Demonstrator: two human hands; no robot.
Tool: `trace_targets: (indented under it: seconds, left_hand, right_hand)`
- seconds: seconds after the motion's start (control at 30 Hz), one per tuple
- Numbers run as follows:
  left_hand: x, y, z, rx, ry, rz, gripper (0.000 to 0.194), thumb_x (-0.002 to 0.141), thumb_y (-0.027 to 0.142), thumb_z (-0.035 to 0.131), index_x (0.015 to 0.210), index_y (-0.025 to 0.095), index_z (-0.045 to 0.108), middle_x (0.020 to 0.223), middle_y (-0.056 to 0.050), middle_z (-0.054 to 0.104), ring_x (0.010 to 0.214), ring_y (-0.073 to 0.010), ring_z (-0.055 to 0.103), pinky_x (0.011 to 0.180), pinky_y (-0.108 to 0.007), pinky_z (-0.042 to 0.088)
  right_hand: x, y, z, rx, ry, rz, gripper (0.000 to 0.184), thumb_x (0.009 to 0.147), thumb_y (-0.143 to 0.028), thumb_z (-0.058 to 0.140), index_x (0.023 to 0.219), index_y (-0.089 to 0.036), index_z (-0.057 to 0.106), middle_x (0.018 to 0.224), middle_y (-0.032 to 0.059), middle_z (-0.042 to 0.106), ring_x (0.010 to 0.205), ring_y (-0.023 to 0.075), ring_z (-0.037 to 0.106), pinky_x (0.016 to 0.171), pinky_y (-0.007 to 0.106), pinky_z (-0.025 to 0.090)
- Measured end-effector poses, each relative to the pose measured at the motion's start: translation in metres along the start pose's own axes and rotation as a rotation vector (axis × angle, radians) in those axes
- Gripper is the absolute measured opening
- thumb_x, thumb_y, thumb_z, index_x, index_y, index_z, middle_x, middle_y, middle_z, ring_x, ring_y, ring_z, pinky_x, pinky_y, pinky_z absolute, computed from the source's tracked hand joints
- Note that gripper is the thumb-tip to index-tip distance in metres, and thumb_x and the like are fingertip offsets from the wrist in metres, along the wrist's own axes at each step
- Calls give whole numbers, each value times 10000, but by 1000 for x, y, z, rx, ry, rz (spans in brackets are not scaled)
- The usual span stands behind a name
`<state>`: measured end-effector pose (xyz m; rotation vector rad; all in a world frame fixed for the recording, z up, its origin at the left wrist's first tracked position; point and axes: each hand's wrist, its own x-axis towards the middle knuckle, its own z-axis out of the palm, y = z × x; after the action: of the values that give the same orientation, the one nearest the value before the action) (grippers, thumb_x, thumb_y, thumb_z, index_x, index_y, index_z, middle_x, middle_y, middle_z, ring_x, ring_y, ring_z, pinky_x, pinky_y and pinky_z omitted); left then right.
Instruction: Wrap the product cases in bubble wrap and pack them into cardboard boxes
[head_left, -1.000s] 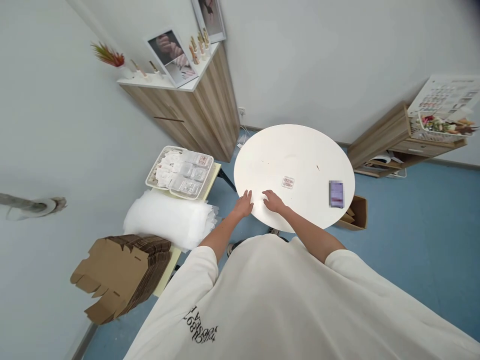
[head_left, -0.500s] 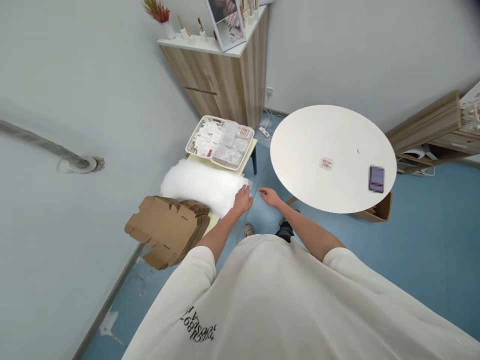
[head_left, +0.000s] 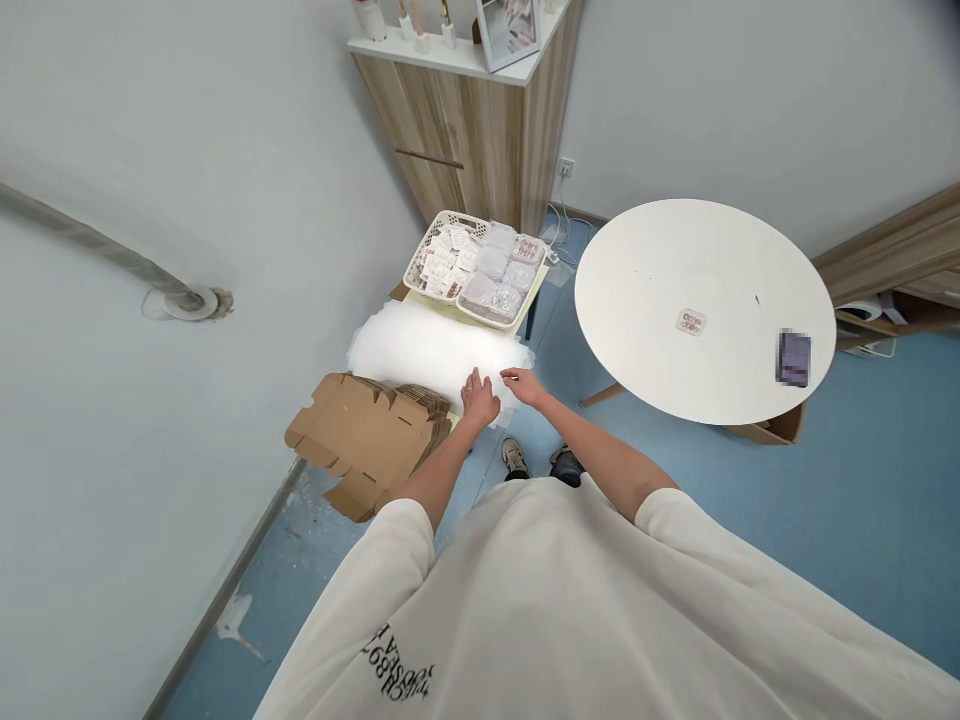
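Note:
A thick pile of thin, soft white sheets [head_left: 420,345], perhaps packing film or bags, lies on the low side table. My left hand [head_left: 480,402] rests on its near right part, fingers spread and pressing down. At the pile's right edge is my right hand [head_left: 525,386], thumb and fingers drawn together in a pinch. Whatever lies between those fingertips is too small to make out. Flattened brown cardboard boxes [head_left: 360,430] are stacked beside the pile on the left. Behind it stands a white plastic basket [head_left: 412,265] with small white cards and clear plastic cases.
To the right is a round white table [head_left: 652,260] carrying a small clear case with red pieces [head_left: 691,322] and a blurred phone-like object [head_left: 793,358]. A wood-grain cabinet [head_left: 465,130] stands behind the basket. Under the round table sits a cardboard box [head_left: 784,428].
My right hand has moved left from beside the pile to its right edge. My left hand has shifted slightly inward over the sheets. The whole view has swung a little left.

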<state>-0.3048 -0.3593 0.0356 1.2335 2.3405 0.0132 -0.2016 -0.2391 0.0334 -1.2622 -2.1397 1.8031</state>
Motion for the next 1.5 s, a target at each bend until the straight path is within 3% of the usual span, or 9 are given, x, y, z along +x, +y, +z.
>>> trace_targets:
  seconds: [0.33, 0.5, 0.63, 0.8, 0.93, 1.07, 1.33, 1.5]
  left_hand:
    - [8, -8, 6, -72, -31, 35, 631, 939, 269, 487, 1539, 136, 344, 1682, -184, 134, 1538, -357, 183, 1203, -512, 261]
    - [4, -10, 6, -94, 50, 94, 651, 927, 206, 450, 1547, 85, 295, 1630, -208, 284, 1511, -333, 261, 1206, -501, 262]
    - [-3, -9, 2, -126, 131, 197, 624, 904, 155, 446, 1517, 117, 339, 1576, -196, 377, 1488, -312, 311, 1182, -497, 301]
    - [-10, -10, 0, -204, 230, 316, 520, 943, 167, 417, 1463, 161, 406, 1562, -159, 405, 1472, -276, 346, 1179, -476, 323]
    - [-9, -4, 1, -207, 263, 295, 463, 982, 200, 385, 1442, 179, 430, 1570, -148, 401, 1467, -272, 356, 1169, -486, 339]
    - [-3, 19, 1, -162, 242, 340, 464, 993, 239, 396, 1453, 188, 429, 1585, -148, 382, 1476, -278, 339, 1174, -491, 327]
    - [8, 105, -2, -81, 96, 489, 505, 1011, 308, 365, 1500, 186, 396, 1635, -143, 295, 1505, -292, 281, 1198, -492, 277]
    - [26, 163, 8, -49, 23, 530, 514, 1018, 323, 343, 1510, 180, 384, 1653, -138, 261, 1519, -292, 254, 1210, -492, 249]
  right_hand:
    - [17, -15, 21, 211, -15, 174, 383, 855, -136, 553, 1197, -204, 710, 1363, 75, 642, 1150, 190, 639, 1041, 386, 495]
    - [22, -19, 28, 262, 6, 137, 347, 831, -158, 561, 1137, -198, 719, 1275, 74, 679, 1105, 180, 640, 1015, 376, 505]
    - [27, -22, 32, 270, 7, 93, 330, 837, -216, 585, 1132, -198, 733, 1250, 76, 698, 1111, 195, 648, 1035, 383, 492]
    - [26, -19, 23, 110, 154, 43, 267, 862, -246, 568, 1031, -197, 770, 1188, 67, 738, 1119, 202, 660, 1052, 347, 472]
    - [14, -8, -3, -25, 288, 1, 221, 854, -265, 576, 932, -213, 776, 1047, 46, 770, 990, 204, 688, 977, 344, 508]
    - [-5, 7, -43, -121, 415, 21, 228, 821, -224, 566, 938, -202, 761, 964, 42, 762, 877, 195, 672, 907, 334, 528]
    - [-50, 48, -140, -100, 578, 95, 442, 804, -146, 481, 1179, -193, 711, 1256, 62, 692, 1049, 205, 646, 1010, 357, 496]
    - [-64, 80, -200, -19, 655, 186, 529, 766, -149, 484, 1251, -198, 691, 1286, 78, 674, 1098, 235, 643, 1045, 414, 489]
